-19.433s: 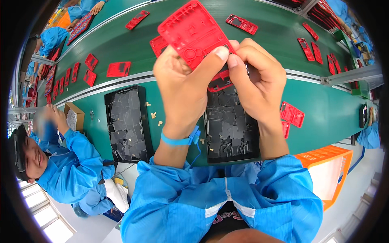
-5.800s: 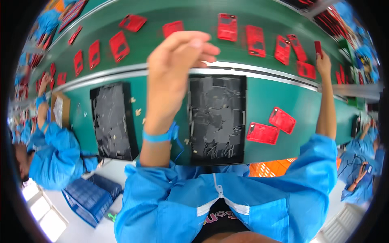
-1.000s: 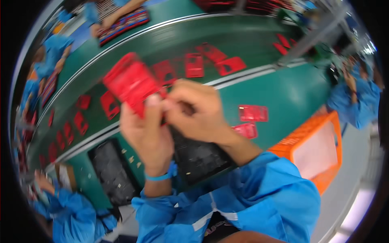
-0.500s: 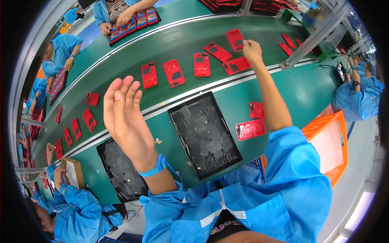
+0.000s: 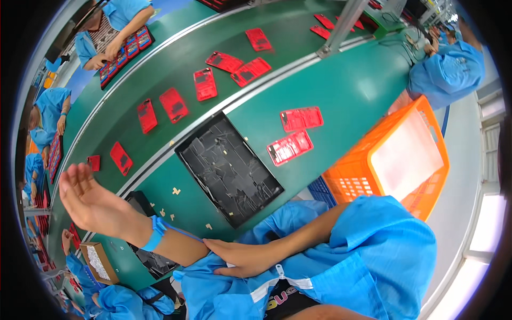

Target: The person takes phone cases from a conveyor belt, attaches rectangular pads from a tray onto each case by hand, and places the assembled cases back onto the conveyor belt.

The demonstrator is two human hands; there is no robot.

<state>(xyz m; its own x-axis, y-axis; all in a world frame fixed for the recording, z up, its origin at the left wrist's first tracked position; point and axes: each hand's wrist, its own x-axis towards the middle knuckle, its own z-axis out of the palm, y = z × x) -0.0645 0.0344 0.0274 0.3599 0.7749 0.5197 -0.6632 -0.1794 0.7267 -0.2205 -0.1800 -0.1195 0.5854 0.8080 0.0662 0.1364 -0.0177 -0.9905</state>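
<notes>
Black tray [image 5: 229, 168] lies uncovered on your green bench [image 5: 352, 85], its contents too dark to make out. Your left hand [image 5: 88, 200] hangs open and empty — your right hand [image 5: 242, 258], half a second ago out at the red frames [image 5: 296, 132], now pinches your blue sleeve [image 5: 205, 272].

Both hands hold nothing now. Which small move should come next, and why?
Probably the right hand should let go of the left sleeve it is touching and reach to the nearer red plate beside the black tray. The left hand is raised, open and empty, and two red plates lie free on the green table right of the tray.
</notes>
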